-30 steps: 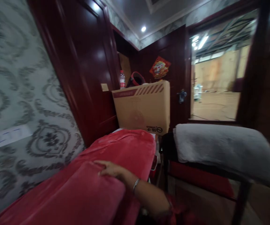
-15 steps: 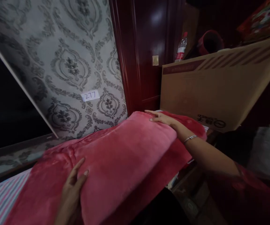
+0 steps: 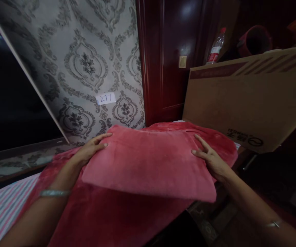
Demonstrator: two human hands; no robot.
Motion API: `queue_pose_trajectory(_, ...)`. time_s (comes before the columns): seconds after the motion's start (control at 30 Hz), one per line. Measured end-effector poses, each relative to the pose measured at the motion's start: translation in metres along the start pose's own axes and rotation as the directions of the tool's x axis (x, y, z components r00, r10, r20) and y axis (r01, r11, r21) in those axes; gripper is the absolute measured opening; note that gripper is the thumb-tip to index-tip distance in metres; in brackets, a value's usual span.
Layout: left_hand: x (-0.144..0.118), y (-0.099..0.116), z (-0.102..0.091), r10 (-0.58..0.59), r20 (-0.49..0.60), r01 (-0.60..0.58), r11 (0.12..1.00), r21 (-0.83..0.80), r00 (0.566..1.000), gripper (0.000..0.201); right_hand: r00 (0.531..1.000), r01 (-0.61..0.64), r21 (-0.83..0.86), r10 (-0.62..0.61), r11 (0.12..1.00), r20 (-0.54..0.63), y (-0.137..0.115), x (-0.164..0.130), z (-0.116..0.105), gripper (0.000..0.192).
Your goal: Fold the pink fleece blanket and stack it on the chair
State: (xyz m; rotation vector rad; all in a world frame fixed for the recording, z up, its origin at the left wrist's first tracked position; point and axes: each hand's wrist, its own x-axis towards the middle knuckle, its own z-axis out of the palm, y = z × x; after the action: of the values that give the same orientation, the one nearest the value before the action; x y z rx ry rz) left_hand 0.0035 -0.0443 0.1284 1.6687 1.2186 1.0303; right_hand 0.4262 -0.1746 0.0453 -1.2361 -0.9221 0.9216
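Pressing flat, we rest our left hand (image 3: 90,150) open on the left edge of the folded blanket (image 3: 148,161) and our right hand (image 3: 211,158) open on its right edge; a box (image 3: 245,99) stands beyond our right hand.

We face grey damask wallpaper (image 3: 86,65) bearing a "277" label (image 3: 106,98), beside dark red wood panelling (image 3: 168,58) under dim light.
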Motion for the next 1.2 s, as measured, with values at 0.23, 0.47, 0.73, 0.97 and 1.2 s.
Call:
queue_pose_trajectory(0.23,0.052,0.009,-0.006,0.104,0.079,-0.112,0.989,0.096,0.991,0.061,0.979,-0.104,0.153,0.128,0.983,-0.157,0.006,-0.057,0.024,0.109)
queue_pose_trajectory(0.47,0.087,-0.012,0.004,0.094,0.208,-0.174,0.894,0.412,0.974,0.041,0.957,-0.276,0.33,0.289,0.903,0.01,0.053,-0.114,0.06,0.108)
queue_pose_trajectory(0.73,0.025,-0.093,-0.001,0.121,-0.146,-0.031,0.862,0.507,0.982,0.038,0.971,-0.2,0.059,0.206,0.978,-0.118,0.071,-0.085,-0.001,0.086)
queue_pose_trajectory(0.97,-0.098,-0.128,0.004,-0.409,-0.313,0.281,0.881,-0.38,0.857,0.045,0.994,0.027,-0.309,0.006,0.951,0.106,0.042,0.037,0.016,0.058)
queue_pose_trajectory(1.2,-0.141,-0.106,0.054,-0.541,0.082,0.433,0.565,-0.703,0.837,0.028,0.904,-0.04,-0.548,0.264,0.835,0.337,0.048,0.103,0.071,0.047)
